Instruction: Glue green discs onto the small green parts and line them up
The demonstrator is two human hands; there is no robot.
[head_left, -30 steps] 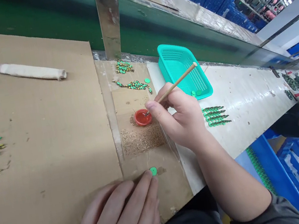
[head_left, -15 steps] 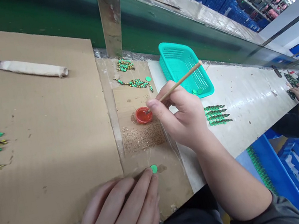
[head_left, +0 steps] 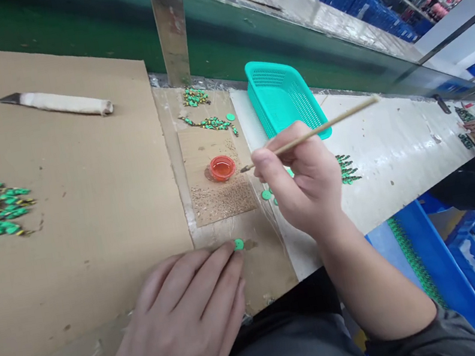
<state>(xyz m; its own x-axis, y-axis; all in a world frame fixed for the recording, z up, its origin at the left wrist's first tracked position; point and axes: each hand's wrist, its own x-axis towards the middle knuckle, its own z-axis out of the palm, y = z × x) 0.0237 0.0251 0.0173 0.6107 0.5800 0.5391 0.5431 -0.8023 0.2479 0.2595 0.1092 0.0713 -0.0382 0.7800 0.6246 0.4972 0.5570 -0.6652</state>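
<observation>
The right hand (head_left: 306, 184) pinches a thin wooden brush (head_left: 310, 134), tip just beside the red dish (head_left: 222, 168); the left hand (head_left: 189, 326) lies flat, fingers together, touching a green disc (head_left: 239, 243) on the cardboard-covered tabletop (head_left: 84, 185).

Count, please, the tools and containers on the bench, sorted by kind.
Brush: 1, a thin wooden one in the right hand.
Knife: 1, with a wrapped handle.
Basket: 1, teal plastic.
Small cup: 1, red.
Total: 4.
</observation>
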